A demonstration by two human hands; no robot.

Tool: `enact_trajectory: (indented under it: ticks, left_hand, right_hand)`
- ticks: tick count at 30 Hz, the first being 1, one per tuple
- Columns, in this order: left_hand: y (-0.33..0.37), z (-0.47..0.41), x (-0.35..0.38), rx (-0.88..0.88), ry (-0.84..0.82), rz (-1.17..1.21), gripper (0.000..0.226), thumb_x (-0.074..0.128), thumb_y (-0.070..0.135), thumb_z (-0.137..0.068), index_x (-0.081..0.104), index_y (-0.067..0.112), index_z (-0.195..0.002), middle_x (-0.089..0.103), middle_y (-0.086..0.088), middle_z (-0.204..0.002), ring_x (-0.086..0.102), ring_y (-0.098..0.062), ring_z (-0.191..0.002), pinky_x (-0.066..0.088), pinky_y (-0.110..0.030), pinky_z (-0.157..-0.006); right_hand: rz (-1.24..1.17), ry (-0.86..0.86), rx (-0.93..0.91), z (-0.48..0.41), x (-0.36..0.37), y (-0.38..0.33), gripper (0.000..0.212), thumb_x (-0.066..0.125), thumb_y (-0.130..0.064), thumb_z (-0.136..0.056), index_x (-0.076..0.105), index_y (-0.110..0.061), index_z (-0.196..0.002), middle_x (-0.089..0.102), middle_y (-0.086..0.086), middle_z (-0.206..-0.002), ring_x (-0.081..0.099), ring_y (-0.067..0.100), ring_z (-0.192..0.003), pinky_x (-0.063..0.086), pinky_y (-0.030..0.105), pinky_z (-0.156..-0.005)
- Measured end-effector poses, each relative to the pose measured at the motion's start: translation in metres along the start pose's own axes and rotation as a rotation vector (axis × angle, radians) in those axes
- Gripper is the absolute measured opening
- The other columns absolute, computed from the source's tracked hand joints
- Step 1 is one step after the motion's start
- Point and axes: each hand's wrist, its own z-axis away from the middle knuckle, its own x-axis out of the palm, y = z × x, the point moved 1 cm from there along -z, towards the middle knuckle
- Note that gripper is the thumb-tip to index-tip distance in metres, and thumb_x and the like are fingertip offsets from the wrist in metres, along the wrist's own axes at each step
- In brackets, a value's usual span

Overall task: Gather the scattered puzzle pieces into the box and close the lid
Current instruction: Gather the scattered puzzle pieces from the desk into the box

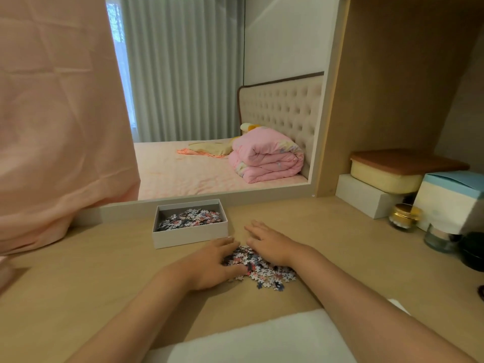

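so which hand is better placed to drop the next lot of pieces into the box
Left, probably. The left hand rests on the box side of the pile, fingertips near the open box; the right hand lies on the pile's other side, farther from it.

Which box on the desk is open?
The grey box just beyond the left hand, with puzzle pieces inside. The white box and blue-topped box at the right look closed.
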Motion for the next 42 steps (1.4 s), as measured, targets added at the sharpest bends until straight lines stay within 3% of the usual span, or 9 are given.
enact_trajectory:
  ticks: [8, 11, 14, 18, 25, 30, 34, 37, 42]
  left_hand:
    - [-0.005, 0.005, -0.003, 0.011, 0.150, -0.007, 0.075, 0.053, 0.064, -0.088, 0.033, 0.027, -0.151, 0.035, 0.006, -0.150, 0.031, -0.014, -0.137, 0.026, -0.033, -0.114]
    - [-0.005, -0.001, 0.000, -0.010, 0.122, -0.027, 0.084, 0.047, 0.070, -0.087, 0.024, 0.026, -0.154, 0.021, 0.007, -0.159, 0.015, -0.015, -0.145, 0.016, -0.036, -0.118]
    - [-0.004, -0.005, 0.005, -0.030, 0.022, -0.086, 0.092, 0.043, 0.076, -0.084, 0.014, 0.026, -0.156, 0.006, 0.008, -0.164, 0.004, -0.014, -0.149, 0.008, -0.035, -0.120]
    - [-0.001, -0.003, 0.002, 0.012, 0.071, -0.057, 0.080, 0.045, 0.072, -0.087, 0.031, 0.028, -0.152, 0.028, 0.007, -0.158, 0.022, -0.014, -0.144, 0.020, -0.034, -0.117]
    - [-0.024, 0.012, -0.016, 0.104, 0.323, 0.051, 0.045, 0.056, 0.049, -0.092, 0.057, 0.024, -0.130, 0.054, 0.006, -0.121, 0.044, -0.011, -0.120, 0.037, -0.029, -0.103]
    - [-0.054, 0.020, -0.035, 0.026, 0.638, -0.065, 0.050, 0.047, 0.052, -0.088, 0.055, 0.030, -0.132, 0.050, 0.006, -0.135, 0.033, -0.014, -0.129, 0.031, -0.038, -0.109]
    - [-0.069, 0.018, -0.024, -0.114, 0.403, -0.186, 0.073, 0.033, 0.069, -0.091, 0.026, 0.032, -0.153, 0.022, 0.005, -0.160, 0.012, -0.020, -0.148, 0.004, -0.041, -0.120]
    - [-0.074, 0.015, -0.024, -0.078, 0.386, -0.099, 0.086, 0.024, 0.077, -0.079, 0.032, 0.030, -0.150, 0.032, 0.004, -0.156, 0.021, -0.016, -0.145, -0.002, -0.037, -0.120]
    - [-0.081, 0.017, -0.032, -0.045, 0.361, 0.001, 0.073, 0.035, 0.063, -0.084, 0.035, 0.032, -0.149, 0.034, 0.006, -0.156, 0.020, -0.011, -0.145, -0.007, -0.031, -0.118]
  right_hand:
    - [-0.340, 0.103, -0.013, 0.009, -0.011, -0.002, 0.035, 0.043, -0.018, -0.101, 0.068, -0.024, -0.126, 0.066, -0.004, -0.129, 0.058, 0.010, -0.121, 0.040, 0.036, -0.111]
    - [-0.364, 0.238, 0.026, 0.026, -0.020, 0.009, 0.037, 0.040, -0.022, -0.105, 0.060, -0.025, -0.135, 0.057, -0.008, -0.141, 0.047, 0.008, -0.132, 0.034, 0.029, -0.110]
    - [-0.157, 0.151, 0.106, 0.040, -0.009, 0.024, 0.048, 0.037, -0.039, -0.106, 0.036, -0.028, -0.152, 0.027, -0.009, -0.161, 0.019, 0.013, -0.150, 0.017, 0.035, -0.121]
    - [0.063, 0.044, 0.126, 0.043, 0.019, 0.016, 0.060, 0.024, -0.054, -0.104, 0.012, -0.031, -0.158, 0.002, -0.007, -0.166, -0.004, 0.013, -0.153, -0.002, 0.042, -0.124]
    - [0.041, 0.043, -0.088, 0.017, 0.047, -0.041, 0.058, 0.027, -0.050, -0.101, 0.026, -0.030, -0.155, 0.019, -0.004, -0.165, 0.012, 0.015, -0.152, 0.011, 0.043, -0.124]
    - [-0.138, 0.041, -0.143, 0.011, 0.050, -0.064, 0.050, 0.038, -0.040, -0.103, 0.036, -0.030, -0.152, 0.033, -0.007, -0.159, 0.032, 0.012, -0.143, 0.025, 0.034, -0.118]
    - [-0.138, 0.100, -0.105, 0.020, 0.040, -0.060, 0.054, 0.038, -0.047, -0.104, 0.031, -0.030, -0.154, 0.028, -0.010, -0.161, 0.027, 0.007, -0.145, 0.022, 0.026, -0.115]
    - [-0.024, 0.049, -0.118, 0.021, 0.040, -0.056, 0.058, 0.038, -0.048, -0.103, 0.025, -0.029, -0.156, 0.021, -0.008, -0.163, 0.019, 0.009, -0.149, 0.015, 0.027, -0.117]
    - [0.088, 0.014, -0.116, 0.006, 0.040, -0.068, 0.056, 0.037, -0.044, -0.104, 0.029, -0.023, -0.156, 0.026, -0.003, -0.163, 0.022, 0.014, -0.148, 0.016, 0.031, -0.120]
